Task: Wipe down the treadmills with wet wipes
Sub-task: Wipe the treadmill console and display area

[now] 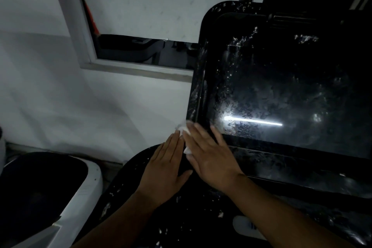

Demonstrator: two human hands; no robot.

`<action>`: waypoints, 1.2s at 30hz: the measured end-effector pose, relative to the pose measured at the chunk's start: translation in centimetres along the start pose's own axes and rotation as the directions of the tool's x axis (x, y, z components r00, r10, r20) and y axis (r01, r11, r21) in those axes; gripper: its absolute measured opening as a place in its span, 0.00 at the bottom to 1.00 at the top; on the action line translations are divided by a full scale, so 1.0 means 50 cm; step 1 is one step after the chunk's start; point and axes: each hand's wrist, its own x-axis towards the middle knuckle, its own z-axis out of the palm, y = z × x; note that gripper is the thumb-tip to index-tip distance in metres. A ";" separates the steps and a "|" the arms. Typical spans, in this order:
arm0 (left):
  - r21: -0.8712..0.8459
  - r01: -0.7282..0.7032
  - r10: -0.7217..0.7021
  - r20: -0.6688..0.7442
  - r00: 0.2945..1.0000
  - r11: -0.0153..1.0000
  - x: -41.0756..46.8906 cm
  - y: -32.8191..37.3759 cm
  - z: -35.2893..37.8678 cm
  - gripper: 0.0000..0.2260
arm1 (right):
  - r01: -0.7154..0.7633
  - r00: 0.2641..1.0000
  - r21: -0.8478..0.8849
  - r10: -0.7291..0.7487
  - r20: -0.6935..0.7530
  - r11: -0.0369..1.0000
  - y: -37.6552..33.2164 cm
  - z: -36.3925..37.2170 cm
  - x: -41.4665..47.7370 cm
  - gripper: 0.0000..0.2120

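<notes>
The right hand lies flat on the treadmill, its fingers straight and slightly spread, pressing a white wipe against the black frame. The wipe shows crumpled just past the index fingertip and again along that finger's left side, between the two hands. The left hand rests flat just left of it, fingers straight and pressed together, thumb out toward the right hand, fingertips at the wipe's edge. Beyond the right fingertips lies the dark screen, smeared with wet streaks and reflecting a bar of light. Left of the left fingers is a white wall with a window above. Near the right forearm sits a white object, too dim to identify.
</notes>
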 end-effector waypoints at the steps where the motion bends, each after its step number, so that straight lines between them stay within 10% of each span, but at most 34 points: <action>1: -0.011 0.021 -0.021 -0.016 1.000 1.000 -0.007 -0.002 0.000 0.40 | 0.039 0.999 -0.024 -0.038 0.020 0.999 -0.003 0.007 -0.002 0.27; 36: -0.172 -0.019 0.000 -0.110 0.994 0.985 0.058 0.063 0.059 0.30 | 0.036 0.999 -0.104 -0.035 0.008 0.994 0.121 -0.008 -0.009 0.28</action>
